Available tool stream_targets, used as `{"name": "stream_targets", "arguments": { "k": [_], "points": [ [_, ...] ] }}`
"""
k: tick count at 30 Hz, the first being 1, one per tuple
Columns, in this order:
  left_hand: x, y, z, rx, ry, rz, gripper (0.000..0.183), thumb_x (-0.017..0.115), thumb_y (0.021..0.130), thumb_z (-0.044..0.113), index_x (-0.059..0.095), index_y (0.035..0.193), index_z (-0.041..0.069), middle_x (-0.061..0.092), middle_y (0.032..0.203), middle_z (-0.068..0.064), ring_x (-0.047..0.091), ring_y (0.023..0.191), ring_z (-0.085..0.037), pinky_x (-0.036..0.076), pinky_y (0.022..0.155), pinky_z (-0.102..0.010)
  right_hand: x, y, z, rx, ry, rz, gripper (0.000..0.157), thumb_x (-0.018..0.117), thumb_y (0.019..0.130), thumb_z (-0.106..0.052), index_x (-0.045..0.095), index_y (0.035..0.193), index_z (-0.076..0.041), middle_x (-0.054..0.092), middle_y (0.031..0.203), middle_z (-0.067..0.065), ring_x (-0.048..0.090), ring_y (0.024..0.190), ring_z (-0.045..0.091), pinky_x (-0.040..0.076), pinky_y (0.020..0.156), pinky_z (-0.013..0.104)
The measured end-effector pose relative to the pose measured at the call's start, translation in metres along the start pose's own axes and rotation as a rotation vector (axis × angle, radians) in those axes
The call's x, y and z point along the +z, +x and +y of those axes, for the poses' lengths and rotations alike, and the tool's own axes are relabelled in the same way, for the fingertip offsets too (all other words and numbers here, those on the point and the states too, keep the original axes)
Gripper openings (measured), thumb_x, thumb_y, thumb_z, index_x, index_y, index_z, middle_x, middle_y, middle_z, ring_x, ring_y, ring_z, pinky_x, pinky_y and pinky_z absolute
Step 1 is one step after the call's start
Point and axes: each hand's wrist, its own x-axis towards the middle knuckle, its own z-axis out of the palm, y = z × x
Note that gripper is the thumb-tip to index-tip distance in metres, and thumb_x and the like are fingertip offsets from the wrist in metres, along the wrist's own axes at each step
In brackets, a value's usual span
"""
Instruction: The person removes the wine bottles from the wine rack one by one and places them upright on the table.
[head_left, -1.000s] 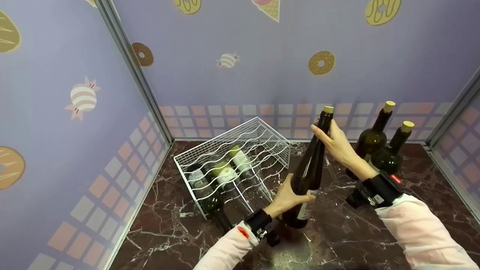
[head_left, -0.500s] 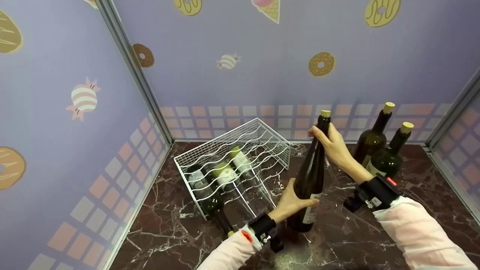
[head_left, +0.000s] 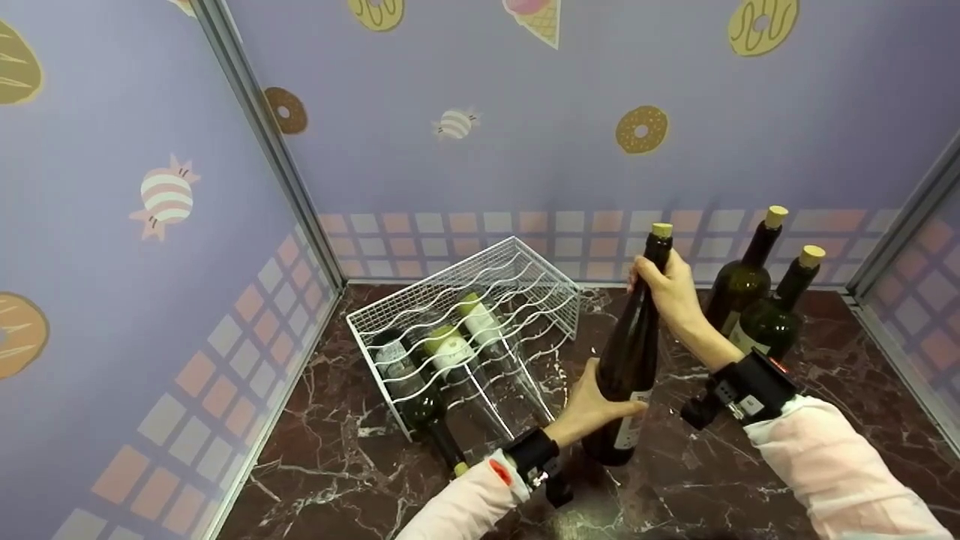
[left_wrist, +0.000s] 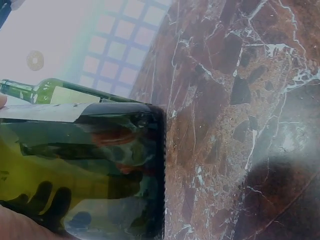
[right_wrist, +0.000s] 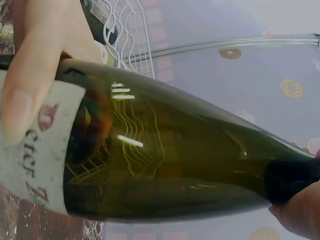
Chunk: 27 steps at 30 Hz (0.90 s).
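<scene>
Both hands hold one tall dark green wine bottle (head_left: 628, 360), cork up and leaning slightly to the right. My left hand (head_left: 589, 405) grips its lower body, the thumb lying across the white label (right_wrist: 37, 145). Around the neck, just below the cork, curl the fingers of my right hand (head_left: 671, 292). In the left wrist view the bottle's base (left_wrist: 150, 170) shows above the marble surface. To the left stands a white wire rack (head_left: 465, 330) with wavy bars; several bottles lie in it, among them a dark green bottle (head_left: 424, 409) with its neck toward me.
Two corked dark bottles stand upright at the right, a rear bottle (head_left: 741, 285) and a nearer bottle (head_left: 776, 319). Patterned walls (head_left: 555, 165) enclose the dark marble tabletop (head_left: 322, 465) at the back and sides.
The held bottle has shifted a little to the right and toward me, with both hands moving along with it. The rack and the standing bottles have stayed in place.
</scene>
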Motion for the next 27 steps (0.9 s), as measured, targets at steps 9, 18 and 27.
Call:
{"name": "stream_targets", "arguments": {
  "k": [9, 18, 27],
  "points": [
    [0.001, 0.002, 0.002, -0.060, 0.013, -0.065, 0.071, 0.083, 0.061, 0.032, 0.040, 0.115, 0.015, 0.052, 0.097, 0.007, 0.052, 0.089, -0.009, 0.042, 0.077, -0.027, 0.008, -0.008, -0.018, -0.094, -0.020, 0.028, 0.010, 0.046, 0.089, 0.006, 0.046, 0.079, 0.007, 0.049, 0.059, 0.018, 0.050, 0.047, 0.016, 0.044, 0.048, 0.025],
    [-0.006, 0.008, 0.004, -0.081, 0.055, -0.133, 0.081, 0.083, 0.062, 0.031, 0.037, 0.125, 0.011, 0.052, 0.110, 0.001, 0.050, 0.097, -0.011, 0.040, 0.083, -0.026, 0.005, -0.007, -0.018, -0.212, -0.139, -0.018, 0.009, 0.048, 0.087, 0.006, 0.048, 0.080, 0.013, 0.050, 0.059, 0.029, 0.051, 0.046, 0.016, 0.042, 0.049, 0.023],
    [-0.013, 0.000, 0.000, -0.121, 0.114, -0.155, 0.084, 0.082, 0.065, 0.029, 0.033, 0.128, 0.004, 0.049, 0.120, -0.014, 0.046, 0.110, -0.022, 0.036, 0.088, -0.026, -0.015, 0.003, -0.015, -0.197, -0.281, 0.019, 0.008, 0.051, 0.086, 0.005, 0.048, 0.086, 0.012, 0.054, 0.066, 0.025, 0.053, 0.051, 0.015, 0.045, 0.053, 0.022]
  ]
}}
